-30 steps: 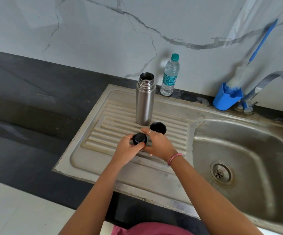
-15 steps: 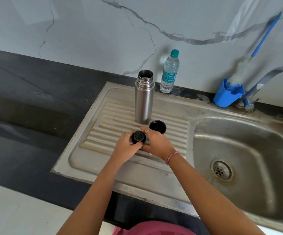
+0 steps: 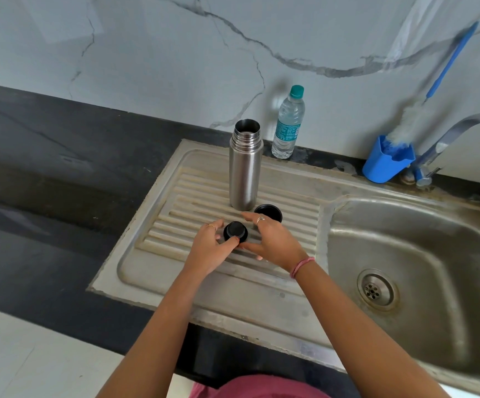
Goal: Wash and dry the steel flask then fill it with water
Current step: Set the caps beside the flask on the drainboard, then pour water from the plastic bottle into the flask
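Hands meet low over the ribbed draining board [image 3: 290,225] of the steel sink — the left hand [image 3: 207,248] and the right hand [image 3: 273,239] close together, with a small black stopper [image 3: 235,231] between them. The left thumb and fingertips pinch the stopper at its near edge; the right hand cups in from the other side, fingers spread and loosely curved, thumb near the stopper's rim, though whether it truly grips or only steadies I cannot tell. A ring shows on each hand, and a pink band [image 3: 302,267] sits on the right wrist.

The flask [image 3: 245,168] stands upright on the draining board just beyond the hands, mouth open, untouched by either one. Beside its foot, partly behind the right fingers, rests a black cup-shaped cap [image 3: 270,211], open side up.

Behind the flask, against the marble wall, stands a clear water bottle [image 3: 287,124] with a green top — on the dark counter [image 3: 60,168], just off the sink's back edge. Farther right a blue holder [image 3: 385,165] carries a long blue-handled brush [image 3: 422,110], leaning back at a slant, and next to it the tap [image 3: 462,130] arches toward the basin [image 3: 422,225]. The drain [image 3: 375,290] lies well to the right of the arms.
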`<state>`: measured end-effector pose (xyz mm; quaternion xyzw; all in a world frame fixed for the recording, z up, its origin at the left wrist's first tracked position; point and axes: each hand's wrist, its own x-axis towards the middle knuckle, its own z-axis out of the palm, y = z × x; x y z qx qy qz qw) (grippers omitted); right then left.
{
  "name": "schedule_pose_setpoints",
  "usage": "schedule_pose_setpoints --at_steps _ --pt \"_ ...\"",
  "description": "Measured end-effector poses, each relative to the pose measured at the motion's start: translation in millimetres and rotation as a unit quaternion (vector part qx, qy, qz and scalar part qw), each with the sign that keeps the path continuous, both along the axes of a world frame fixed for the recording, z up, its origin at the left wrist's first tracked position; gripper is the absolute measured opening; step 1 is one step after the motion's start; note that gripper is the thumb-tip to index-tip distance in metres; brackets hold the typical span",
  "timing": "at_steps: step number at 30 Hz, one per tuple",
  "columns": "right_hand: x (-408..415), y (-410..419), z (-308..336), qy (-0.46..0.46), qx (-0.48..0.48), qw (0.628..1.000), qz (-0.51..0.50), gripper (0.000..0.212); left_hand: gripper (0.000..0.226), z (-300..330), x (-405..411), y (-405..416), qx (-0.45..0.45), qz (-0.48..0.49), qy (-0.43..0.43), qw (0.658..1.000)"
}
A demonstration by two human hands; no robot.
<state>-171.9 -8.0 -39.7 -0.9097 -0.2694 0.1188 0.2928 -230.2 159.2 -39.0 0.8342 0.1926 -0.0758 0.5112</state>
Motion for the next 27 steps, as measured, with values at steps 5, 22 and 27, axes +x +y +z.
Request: schedule_pose_setpoints --at_steps 5,22,27 --pt "4.6 -23.7 8.3 0.000 0.040 0.999 -0.018 0.057 0.055 16.2 0.7 -2.9 0.015 0.029 -0.068 0.997" --pt "100.3 -81.7 63.0 -0.005 0.242 0.945 -0.221 0.026 0.026 63.3 43.3 -72.7 -0.123 -0.002 -0.144 0.982" --pt "143.4 -76.3 65.1 0.001 0.300 0.917 -0.264 0.041 0.022 64.0 61.9 -88.1 -0.124 0.007 -0.139 0.982"
